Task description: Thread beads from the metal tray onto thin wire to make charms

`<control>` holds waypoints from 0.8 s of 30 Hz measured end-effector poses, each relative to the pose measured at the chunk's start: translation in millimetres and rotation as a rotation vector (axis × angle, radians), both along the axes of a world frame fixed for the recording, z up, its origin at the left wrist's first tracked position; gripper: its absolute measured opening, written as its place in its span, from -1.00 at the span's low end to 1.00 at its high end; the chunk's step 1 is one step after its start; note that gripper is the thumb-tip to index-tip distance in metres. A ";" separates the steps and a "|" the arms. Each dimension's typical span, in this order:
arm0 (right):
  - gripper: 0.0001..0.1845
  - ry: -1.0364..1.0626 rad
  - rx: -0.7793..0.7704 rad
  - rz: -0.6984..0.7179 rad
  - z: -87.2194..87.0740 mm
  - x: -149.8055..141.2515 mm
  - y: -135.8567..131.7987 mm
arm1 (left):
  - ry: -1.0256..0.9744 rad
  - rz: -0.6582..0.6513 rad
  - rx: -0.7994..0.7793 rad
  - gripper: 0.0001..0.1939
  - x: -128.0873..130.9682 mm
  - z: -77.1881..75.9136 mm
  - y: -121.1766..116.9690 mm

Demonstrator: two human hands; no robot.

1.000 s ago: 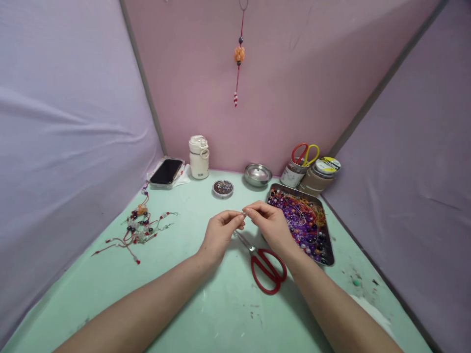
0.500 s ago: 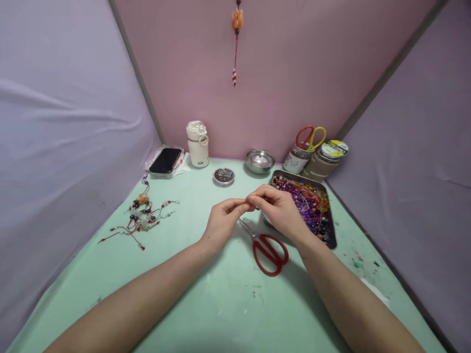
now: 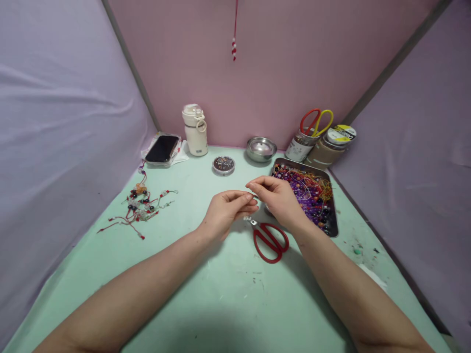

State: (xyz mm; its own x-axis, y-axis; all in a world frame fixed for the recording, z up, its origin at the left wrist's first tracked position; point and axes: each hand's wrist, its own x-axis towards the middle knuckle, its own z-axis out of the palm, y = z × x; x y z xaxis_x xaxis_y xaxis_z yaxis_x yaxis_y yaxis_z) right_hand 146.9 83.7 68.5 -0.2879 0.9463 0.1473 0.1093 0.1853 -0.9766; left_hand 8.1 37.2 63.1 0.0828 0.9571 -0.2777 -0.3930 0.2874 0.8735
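Observation:
My left hand (image 3: 227,210) is closed in a pinch, with a tiny dark piece (image 3: 254,196) at the tips of its thumb and forefinger. Just to the right, my right hand (image 3: 276,197) pinches too, its fingertips close to that piece; what sits between them is too small to make out. Below the hands, red-handled scissors (image 3: 271,242) lie on the table, their blades partly hidden by my left hand. Beyond my right hand is a dark tray (image 3: 334,228) of purple, black and orange beads with tangled cords.
On the left lies a strung bead ornament (image 3: 142,206), with a phone (image 3: 162,149) behind it. Along the back stand a white bottle (image 3: 196,132), a small round case (image 3: 223,165), a metal bowl (image 3: 261,150), a jar with scissors (image 3: 299,148) and another lidded jar (image 3: 324,153).
My fingertips have drawn slightly apart, and the dark piece now shows between them. The camera view has tilted down a little, so the hanging beaded cord sits higher.

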 end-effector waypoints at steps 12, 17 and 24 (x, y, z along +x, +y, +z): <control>-0.63 0.133 -0.375 0.377 -5.6 0.6 -3.8 | -0.217 0.190 -0.010 -0.93 -25.6 9.5 16.1; -0.65 0.164 -0.372 0.326 -11.3 -8.9 -7.0 | -0.248 0.250 -0.024 -0.93 -25.6 11.2 16.9; -0.59 0.182 -0.339 0.299 -15.8 -16.3 -11.3 | -0.271 0.277 -0.036 -0.94 -23.6 11.6 15.1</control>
State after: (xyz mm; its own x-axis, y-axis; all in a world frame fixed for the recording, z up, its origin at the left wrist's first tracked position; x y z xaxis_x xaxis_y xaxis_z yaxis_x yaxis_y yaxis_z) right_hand 130.6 72.4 52.7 -0.5523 0.8296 -0.0822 -0.0782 -0.1498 -0.9856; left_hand -15.4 52.4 74.7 -0.1024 0.9436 -0.3147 -0.6755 0.1663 0.7184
